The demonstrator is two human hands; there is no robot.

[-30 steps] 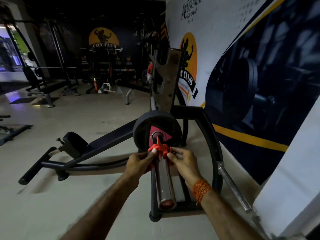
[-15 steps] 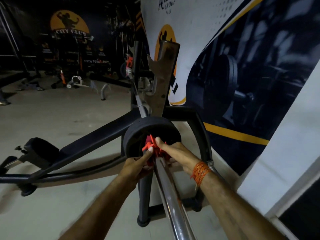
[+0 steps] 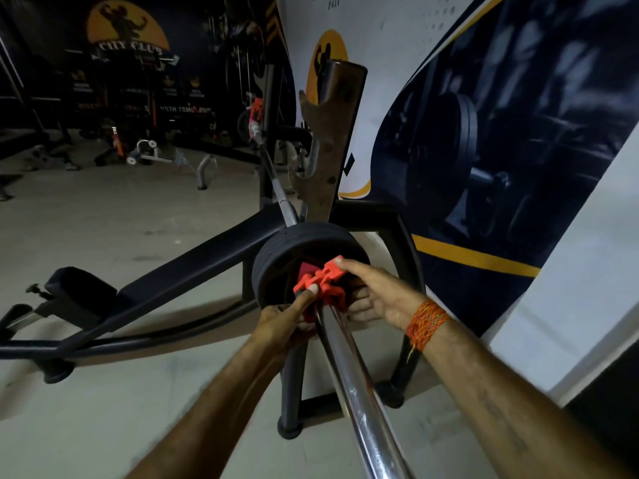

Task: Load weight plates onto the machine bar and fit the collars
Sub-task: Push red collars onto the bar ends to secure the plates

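Item: red collar [image 3: 320, 283], seated on the chrome machine bar [image 3: 359, 402], pressed up to the face of the black weight plates [image 3: 276, 257]. Whether it touches the plate face cannot be told; the fingers cover the joint.

Left hand [image 3: 283, 321]: closed on the collar's near-left side, thumb tip laid on the red lever, the other fingers curled beneath and hidden. Judged purpose: to pinch the clamp while it is driven home.

Right hand [image 3: 371, 299]: fingers wrapped around the collar's right side, index fingertip on the upper tab, lower fingers tucked under the bar. Judged purpose: to oppose the left hand's thumb, so that the collar stays square to the bar and does not cock.

Plates: stacked on the sleeve beyond the fingertips, rims aligned, apparently already loaded; fitting this collar appears to be the step in hand.

Edges and room:
- Ahead of the fingertips, the plate face; no further travel judged available.
- Behind the palms, bare bar running toward the wearer; free room for withdrawing both hands.
- Right of the right hand, the curved black frame tube [image 3: 411, 271] stands near; then the printed wall [image 3: 518, 133].
- Left of the left hand, open floor [image 3: 155, 216].
- Below the knuckles, a black frame post [image 3: 292, 385], near.
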